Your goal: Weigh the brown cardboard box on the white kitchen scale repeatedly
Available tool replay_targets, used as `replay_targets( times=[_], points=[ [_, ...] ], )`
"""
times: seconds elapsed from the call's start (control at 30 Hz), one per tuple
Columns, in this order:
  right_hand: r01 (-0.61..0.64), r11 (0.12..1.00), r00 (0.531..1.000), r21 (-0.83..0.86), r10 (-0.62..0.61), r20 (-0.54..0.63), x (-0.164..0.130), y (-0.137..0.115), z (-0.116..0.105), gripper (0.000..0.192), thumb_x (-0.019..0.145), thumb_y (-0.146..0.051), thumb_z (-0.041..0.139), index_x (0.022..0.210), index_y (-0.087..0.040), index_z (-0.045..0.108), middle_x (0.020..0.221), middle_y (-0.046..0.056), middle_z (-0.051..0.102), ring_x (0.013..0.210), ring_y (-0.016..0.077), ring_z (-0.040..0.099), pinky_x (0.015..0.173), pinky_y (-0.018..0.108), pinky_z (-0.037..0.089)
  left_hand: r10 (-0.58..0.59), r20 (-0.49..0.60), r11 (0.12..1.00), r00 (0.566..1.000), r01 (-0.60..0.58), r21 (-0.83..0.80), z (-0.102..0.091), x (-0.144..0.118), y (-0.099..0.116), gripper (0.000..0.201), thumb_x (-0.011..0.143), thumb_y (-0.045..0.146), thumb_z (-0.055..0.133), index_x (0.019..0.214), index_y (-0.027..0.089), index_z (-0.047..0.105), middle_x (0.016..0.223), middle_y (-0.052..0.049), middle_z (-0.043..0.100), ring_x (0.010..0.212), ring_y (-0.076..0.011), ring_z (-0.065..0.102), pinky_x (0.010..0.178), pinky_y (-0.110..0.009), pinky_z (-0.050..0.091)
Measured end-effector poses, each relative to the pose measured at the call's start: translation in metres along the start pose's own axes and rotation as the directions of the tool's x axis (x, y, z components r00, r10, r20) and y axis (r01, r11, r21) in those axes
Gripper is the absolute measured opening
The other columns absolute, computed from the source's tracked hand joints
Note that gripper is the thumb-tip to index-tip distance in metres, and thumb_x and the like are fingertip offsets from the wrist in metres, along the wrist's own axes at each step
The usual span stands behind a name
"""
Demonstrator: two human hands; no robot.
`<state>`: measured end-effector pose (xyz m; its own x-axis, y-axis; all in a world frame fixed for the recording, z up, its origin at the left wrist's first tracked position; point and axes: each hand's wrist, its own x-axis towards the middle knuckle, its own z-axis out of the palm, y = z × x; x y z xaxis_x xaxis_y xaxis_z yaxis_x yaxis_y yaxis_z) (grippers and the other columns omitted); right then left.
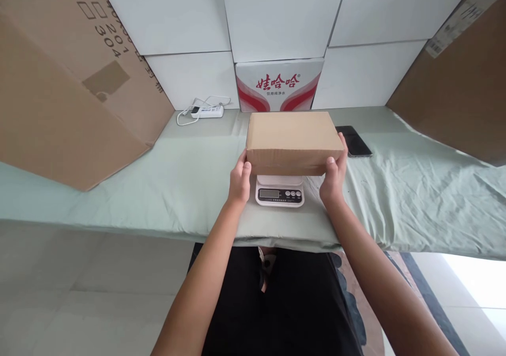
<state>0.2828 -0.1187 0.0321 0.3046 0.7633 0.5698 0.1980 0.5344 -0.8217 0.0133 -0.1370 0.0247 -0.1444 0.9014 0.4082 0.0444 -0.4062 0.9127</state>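
A closed brown cardboard box (pixel 292 140) rests on or just over a small white kitchen scale (pixel 280 193), whose display and buttons show below the box's front edge. My left hand (pixel 240 179) grips the box's left end. Its right end is gripped by my right hand (pixel 335 174). I cannot tell whether the box's weight is on the scale or in my hands.
The scale stands on a table with a pale green cloth (pixel 158 187). A dark phone (pixel 353 140) lies right of the box. A white power strip (pixel 207 111) with a cord sits at the back left. Large cardboard sheets (pixel 59 82) lean at both sides; a red-and-white carton (pixel 279 85) stands behind.
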Motion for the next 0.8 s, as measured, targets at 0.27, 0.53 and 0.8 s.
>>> replay_targets(
  times=[0.27,0.53,0.8],
  points=[
    [0.106,0.991,0.992,0.087,-0.112,0.061,0.081,0.012,0.024,0.084,0.098,-0.086,0.06,0.172,-0.048,0.05,0.186,-0.003,0.051,0.183,0.0368,0.038,0.153,0.064,0.031,0.085,0.07,0.989,0.994,-0.076,-0.123,0.006,0.095,-0.001,0.079,0.102,0.094,0.055,0.145,0.031,0.077,0.152,-0.011,0.08,0.167,-0.0396,0.061,0.14,-0.057,0.049],
    [-0.029,0.998,0.989,0.051,0.021,0.144,0.106,0.089,0.044,0.085,0.094,-0.089,0.061,0.168,-0.049,0.052,0.184,-0.005,0.053,0.184,0.0315,0.037,0.153,0.058,0.035,-0.045,0.046,0.983,0.998,0.053,-0.178,0.015,0.129,-0.075,0.082,0.093,0.099,0.062,0.139,0.032,0.076,0.15,-0.013,0.08,0.166,-0.0401,0.06,0.139,-0.056,0.05],
    [-0.151,0.988,0.979,0.024,0.147,0.138,0.102,0.097,0.04,0.086,0.093,-0.084,0.061,0.167,-0.041,0.054,0.181,0.0,0.059,0.184,0.0304,0.036,0.155,0.059,0.031,-0.059,0.058,0.981,0.997,0.069,-0.179,0.017,0.128,-0.087,0.082,0.09,0.1,0.066,0.132,0.031,0.077,0.141,-0.012,0.082,0.159,-0.039,0.067,0.136,-0.055,0.052]
  ],
)
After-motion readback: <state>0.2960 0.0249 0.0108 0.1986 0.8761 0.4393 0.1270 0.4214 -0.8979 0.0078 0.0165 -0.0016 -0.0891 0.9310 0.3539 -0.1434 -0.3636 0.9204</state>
